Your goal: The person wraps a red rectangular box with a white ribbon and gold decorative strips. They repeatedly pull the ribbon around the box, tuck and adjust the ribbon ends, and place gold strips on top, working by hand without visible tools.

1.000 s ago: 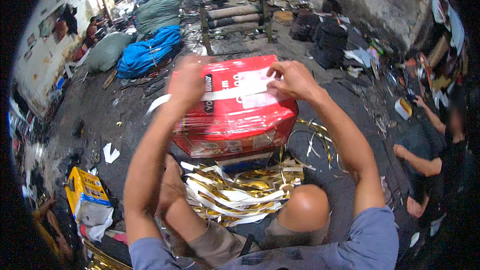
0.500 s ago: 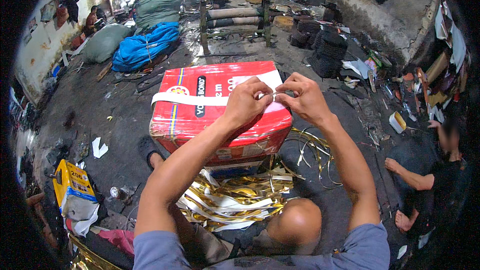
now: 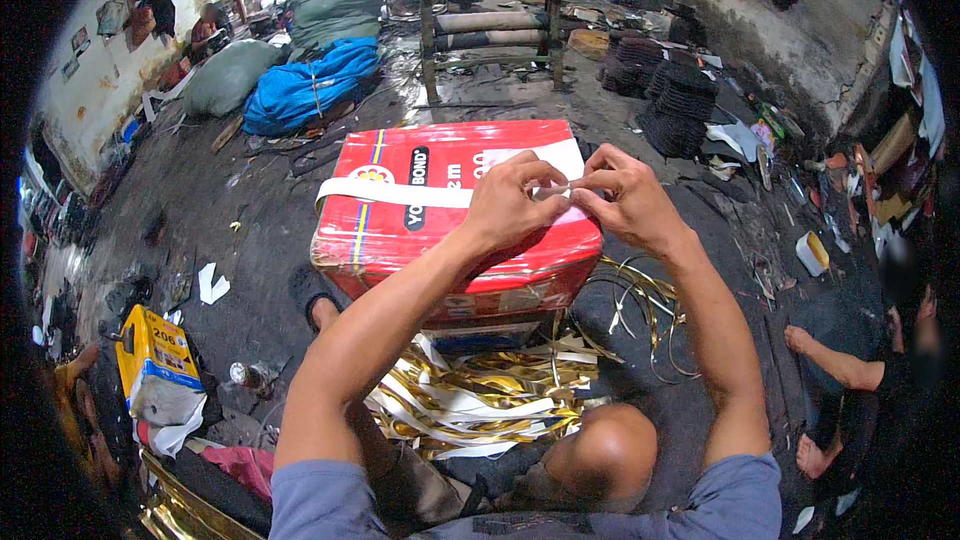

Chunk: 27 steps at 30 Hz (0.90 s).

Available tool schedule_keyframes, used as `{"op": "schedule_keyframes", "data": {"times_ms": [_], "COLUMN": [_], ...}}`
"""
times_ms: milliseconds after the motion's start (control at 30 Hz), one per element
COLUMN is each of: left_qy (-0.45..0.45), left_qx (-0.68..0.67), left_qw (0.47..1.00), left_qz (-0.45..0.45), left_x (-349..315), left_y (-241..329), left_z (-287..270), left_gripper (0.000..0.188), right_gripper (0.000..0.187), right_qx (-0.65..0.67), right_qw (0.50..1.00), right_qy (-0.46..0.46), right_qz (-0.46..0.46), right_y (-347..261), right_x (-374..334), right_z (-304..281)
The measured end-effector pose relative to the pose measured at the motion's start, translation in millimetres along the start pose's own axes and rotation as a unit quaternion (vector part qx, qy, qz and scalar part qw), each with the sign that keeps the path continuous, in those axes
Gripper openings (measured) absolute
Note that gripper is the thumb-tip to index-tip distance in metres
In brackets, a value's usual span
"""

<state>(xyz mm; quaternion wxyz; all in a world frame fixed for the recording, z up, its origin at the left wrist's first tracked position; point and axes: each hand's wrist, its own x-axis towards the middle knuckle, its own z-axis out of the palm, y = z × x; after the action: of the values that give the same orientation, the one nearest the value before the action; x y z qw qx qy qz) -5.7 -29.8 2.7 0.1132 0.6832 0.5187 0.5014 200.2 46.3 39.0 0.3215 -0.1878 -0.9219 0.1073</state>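
Observation:
A red carton wrapped in shiny clear film stands in front of me. Across its top runs a flat white strip, which passes under my left hand. Thumb and forefinger of that hand are pinched on the strip at the carton's right side. Close against it, my right hand is closed in a pinch on the same bit of strip, the fingertips of both hands nearly touching. Below the carton, between my legs, lies a heap of gold and white strips.
Loose gold strips curl on the floor right of the carton. A yellow container stands at left. A seated person is at the right edge. Farther off are a blue bundle, a rack with rolls and dark stacks.
The whole view has shifted slightly, so the carton and hands sit farther right in the picture. Both hands keep their pinch on the strip, with only small finger movements.

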Motion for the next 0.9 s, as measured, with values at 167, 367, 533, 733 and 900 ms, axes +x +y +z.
{"op": "schedule_keyframes", "data": {"times_ms": [167,367,533,733,900], "left_qy": [-0.001,-0.002,-0.010,0.021,0.013], "left_qx": [-0.026,0.021,0.019,0.027,0.060], "left_qw": [0.999,1.000,1.000,0.999,0.998], "left_qz": [-0.033,0.004,0.000,0.019,0.015], "left_x": [0,-3,-2,-3,-1], "left_y": [-8,-4,-8,-9,-8], "left_z": [0,0,-2,3,4], "left_gripper": [0.016,0.018,0.020,0.017,0.017], "right_gripper": [0.021,0.021,0.018,0.014,0.016], "right_qx": [0.035,0.051,0.025,0.010,0.097], "right_qw": [0.997,0.992,0.996,0.994,0.981], "right_qy": [-0.037,0.016,0.044,0.070,0.109], "right_qz": [0.055,0.115,0.074,0.080,0.126], "right_y": [0,1,3,-1,14], "right_x": [5,-3,-4,-7,-9], "right_z": [-5,3,10,15,38]}}
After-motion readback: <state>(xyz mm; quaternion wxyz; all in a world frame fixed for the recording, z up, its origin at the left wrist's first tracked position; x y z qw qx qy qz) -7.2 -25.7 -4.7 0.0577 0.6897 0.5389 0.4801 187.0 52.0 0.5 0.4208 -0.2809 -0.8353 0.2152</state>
